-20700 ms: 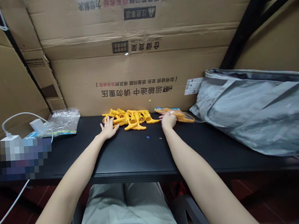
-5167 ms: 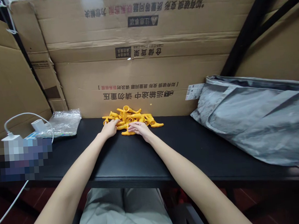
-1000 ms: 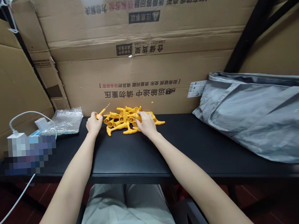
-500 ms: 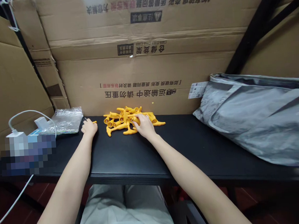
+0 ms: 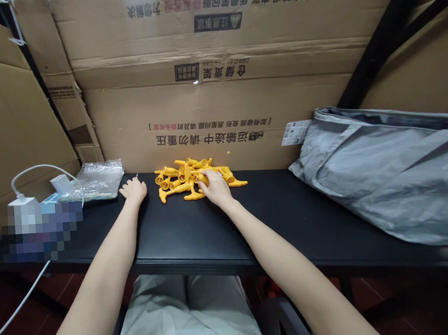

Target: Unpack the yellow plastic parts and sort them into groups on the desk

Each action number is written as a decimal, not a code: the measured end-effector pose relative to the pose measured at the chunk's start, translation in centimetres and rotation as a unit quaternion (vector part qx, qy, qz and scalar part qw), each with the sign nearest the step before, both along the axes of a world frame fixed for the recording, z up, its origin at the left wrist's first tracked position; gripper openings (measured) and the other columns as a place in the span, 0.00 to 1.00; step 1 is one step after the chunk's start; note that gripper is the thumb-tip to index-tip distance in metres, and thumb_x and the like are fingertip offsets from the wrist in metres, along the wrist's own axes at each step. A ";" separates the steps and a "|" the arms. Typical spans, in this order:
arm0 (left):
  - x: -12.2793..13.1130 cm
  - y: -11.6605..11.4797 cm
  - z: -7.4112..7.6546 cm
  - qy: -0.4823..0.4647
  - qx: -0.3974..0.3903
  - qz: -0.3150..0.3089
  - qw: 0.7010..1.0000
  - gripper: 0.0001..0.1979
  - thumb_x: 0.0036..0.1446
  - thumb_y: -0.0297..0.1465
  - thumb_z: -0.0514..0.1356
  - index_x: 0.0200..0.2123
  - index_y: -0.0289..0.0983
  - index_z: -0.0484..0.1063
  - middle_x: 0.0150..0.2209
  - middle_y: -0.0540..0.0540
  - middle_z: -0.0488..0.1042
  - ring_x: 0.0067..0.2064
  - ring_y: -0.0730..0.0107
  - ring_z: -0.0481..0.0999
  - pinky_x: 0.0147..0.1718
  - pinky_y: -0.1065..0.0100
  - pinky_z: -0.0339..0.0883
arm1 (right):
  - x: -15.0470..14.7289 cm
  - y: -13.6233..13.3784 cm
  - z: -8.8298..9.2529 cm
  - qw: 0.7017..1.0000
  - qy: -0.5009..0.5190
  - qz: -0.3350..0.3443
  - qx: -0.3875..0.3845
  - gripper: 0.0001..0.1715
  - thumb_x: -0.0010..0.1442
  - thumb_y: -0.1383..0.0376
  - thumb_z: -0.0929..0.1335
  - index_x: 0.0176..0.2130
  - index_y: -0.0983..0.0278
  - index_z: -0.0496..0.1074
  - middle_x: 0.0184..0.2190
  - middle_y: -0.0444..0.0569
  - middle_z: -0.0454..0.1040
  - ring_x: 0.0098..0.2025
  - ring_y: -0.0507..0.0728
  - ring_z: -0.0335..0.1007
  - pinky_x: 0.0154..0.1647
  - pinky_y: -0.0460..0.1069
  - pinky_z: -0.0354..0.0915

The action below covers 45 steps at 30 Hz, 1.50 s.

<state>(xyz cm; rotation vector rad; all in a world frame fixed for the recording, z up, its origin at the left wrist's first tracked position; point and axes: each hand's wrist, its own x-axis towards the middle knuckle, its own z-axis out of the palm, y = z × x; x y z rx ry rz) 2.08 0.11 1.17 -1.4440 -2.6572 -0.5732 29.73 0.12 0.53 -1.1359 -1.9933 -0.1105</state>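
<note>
From the seat, with 12 straight ahead, the pile [image 5: 178,189] of yellow tools lies at 12 o'clock near the back of the desk [image 5: 190,235], handles crossing one another. The right hand [image 5: 214,187] is at its near right side, thumb and fingers pinching a tool [image 5: 203,178]. At 11 o'clock, apart from the pile, the left hand [image 5: 134,191] is low, palm down, fingers loosely spread; a thin bit [image 5: 137,176] pokes out beyond it, but I cannot tell whether the fingers grip the rest. A clear bag [image 5: 101,180] lies at 10 o'clock, a grey bag [image 5: 380,178] at 2. The step in hand looks like setting one tool apart on the left. The next move seems to call for a clean release there, and a gentle pull on the right, since the crossed handles could drag neighbours along.
</note>
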 end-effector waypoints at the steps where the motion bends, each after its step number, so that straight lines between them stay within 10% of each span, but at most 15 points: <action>1: -0.1 0.0 0.0 -0.005 0.004 0.007 1.000 0.23 0.60 0.35 0.51 0.55 0.30 0.65 0.57 0.30 0.66 0.58 0.46 0.65 0.54 0.50 0.56 | 0.0 0.0 0.0 1.000 0.002 0.001 0.000 0.10 0.58 0.65 0.65 0.42 0.63 0.69 0.43 0.57 0.75 0.47 0.66 0.69 0.52 0.62 0.61; 24: -1.1 0.2 -0.7 0.064 0.019 -0.044 0.997 0.20 0.55 0.27 0.51 0.48 0.41 0.76 0.55 0.36 0.67 0.58 0.50 0.62 0.54 0.51 0.58 | 0.1 0.4 -0.4 1.000 0.009 0.011 0.006 0.12 0.57 0.65 0.66 0.43 0.62 0.70 0.44 0.56 0.76 0.48 0.66 0.70 0.55 0.64 0.59; 45: -1.2 1.9 -2.0 -0.004 -0.056 -0.078 0.995 0.28 0.60 0.36 0.46 0.60 0.30 0.63 0.63 0.30 0.60 0.65 0.48 0.59 0.62 0.47 0.50 | 0.2 0.1 -0.1 1.000 0.004 0.010 -0.008 0.12 0.58 0.65 0.65 0.44 0.63 0.70 0.44 0.57 0.76 0.48 0.65 0.70 0.56 0.63 0.59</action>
